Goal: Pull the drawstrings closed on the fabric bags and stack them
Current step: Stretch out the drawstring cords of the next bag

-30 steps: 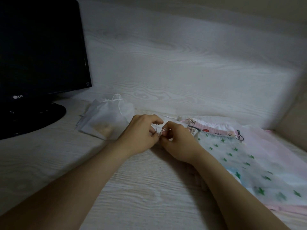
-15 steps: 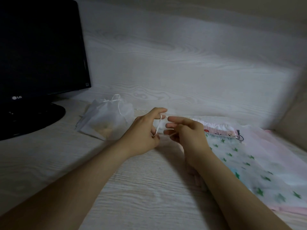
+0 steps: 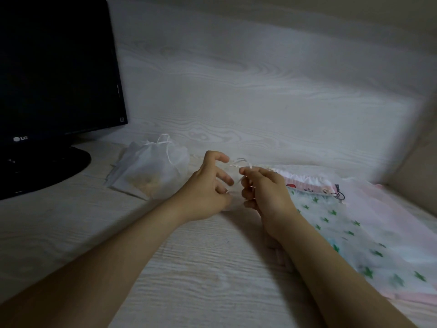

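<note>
Pale woodgrain desk (image 3: pixel 189 268). Flat sheer cactus-print bag (image 3: pixel 343 223) lying right. Cinched gauzy white bag (image 3: pixel 151 166) just beyond left hand (image 3: pixel 205 190), fingers spread, nothing plainly gripped. Small pale bag (image 3: pixel 233 170) mostly hidden between hands. Thin white drawstring (image 3: pixel 242 160) pinched by right hand (image 3: pixel 267 195), nearer; cord slanting toward left fingertips, likely pull rightward.

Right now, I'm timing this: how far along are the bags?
Done: the white bag by the monitor looks cinched. In hand: the right hand pinches a white drawstring near the left hand. To do: the cactus-print bag and pink bag lie flat, apparently uncinched.
</note>
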The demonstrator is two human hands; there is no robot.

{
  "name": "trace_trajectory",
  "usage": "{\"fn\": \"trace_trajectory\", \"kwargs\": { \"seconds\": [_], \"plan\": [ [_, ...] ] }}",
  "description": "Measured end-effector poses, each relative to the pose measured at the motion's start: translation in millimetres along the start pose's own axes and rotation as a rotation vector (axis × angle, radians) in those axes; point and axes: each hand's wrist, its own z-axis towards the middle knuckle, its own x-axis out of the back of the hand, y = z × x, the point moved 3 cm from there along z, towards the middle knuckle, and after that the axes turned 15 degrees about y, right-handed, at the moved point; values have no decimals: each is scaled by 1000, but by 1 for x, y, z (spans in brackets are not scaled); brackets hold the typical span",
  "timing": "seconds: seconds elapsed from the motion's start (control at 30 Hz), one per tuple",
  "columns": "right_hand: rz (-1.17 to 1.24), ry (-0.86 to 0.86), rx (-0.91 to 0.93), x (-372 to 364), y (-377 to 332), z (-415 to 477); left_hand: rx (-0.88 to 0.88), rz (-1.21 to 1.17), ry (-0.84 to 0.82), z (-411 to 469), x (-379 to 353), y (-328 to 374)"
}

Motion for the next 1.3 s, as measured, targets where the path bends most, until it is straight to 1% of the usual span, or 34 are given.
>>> {"fn": "trace_trajectory", "kwargs": {
  "seconds": [0.1, 0.17, 0.27, 0.33, 0.4, 0.47, 0.53, 0.6, 0.67, 0.73, 0.8, 0.97, 1.07, 1.2, 1.3],
  "plan": [
    [113, -2, -29, 3, -1, 2, 121, 1, -34, 1, 1, 4],
    [94, 1, 6, 5, 1, 4, 158, 9, -61, 0, 2, 8],
    [44, 10, 62, 5, 1, 2, 169, -26, -52, 1, 3, 6],
    [30, 25, 51, 5, 1, 2, 191, -34, -29, 1, 4, 2],
    [15, 72, 22, 7, -1, 3, 229, -49, 5, 3, 5, -2],
    [-1, 127, 38, 12, 0, 6, 256, -59, 12, 4, 5, -4],
    [-60, 181, 132, 16, -2, 6, 254, -51, 1, 5, 4, -4],
    [-155, 201, 285, 17, -5, 5, 243, -30, -21, 3, 4, -2],
    [-124, 144, 355, 13, -9, 3, 239, -20, -74, 0, 5, 3],
    [-35, 53, 354, 9, -11, 2, 225, -1, -142, -2, 7, 8],
    [-33, -16, 395, 7, -11, 2, 200, 19, -190, -2, 8, 12],
    [-60, -76, 452, 5, -6, 4, 162, -19, -251, -5, 9, 14],
    [-199, -86, 505, 3, -6, 2, 181, -37, -233, -3, 9, 11],
    [-413, -137, 697, 1, -6, -5, 247, -68, -229, 1, 10, 6],
    [-483, -179, 783, 0, -10, -12, 306, -116, -231, 2, 9, 3]
  ]
}}
